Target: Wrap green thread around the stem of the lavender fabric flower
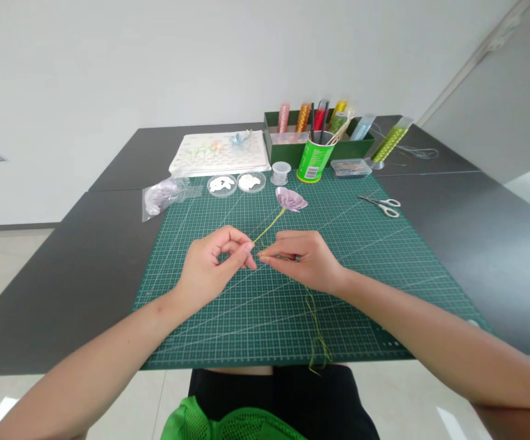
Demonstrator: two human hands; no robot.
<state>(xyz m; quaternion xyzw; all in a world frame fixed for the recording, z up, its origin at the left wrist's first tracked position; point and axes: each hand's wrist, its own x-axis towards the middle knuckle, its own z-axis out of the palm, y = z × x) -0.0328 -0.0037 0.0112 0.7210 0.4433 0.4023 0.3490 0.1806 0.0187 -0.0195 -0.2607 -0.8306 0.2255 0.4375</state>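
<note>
A small lilac flower [291, 199] lies on the green cutting mat [228, 318], its thin yellow-green stem [271, 225] running down toward me. My left hand [212, 266] pinches the lower end of that stem between thumb and fingers. My right hand [302, 258] meets it fingertip to fingertip and pinches green thread [316, 330]. The thread trails from under this hand across the mat and hangs over the table's near edge.
At the mat's far edge stand two small dishes of white pieces [236, 183], a clear spool [280, 172], a green cup of tools [315, 157] and a plastic bag [164, 194]. Scissors [384, 205] lie right. A green box of bead tubes [320, 131] and a white tray [221, 153] sit behind.
</note>
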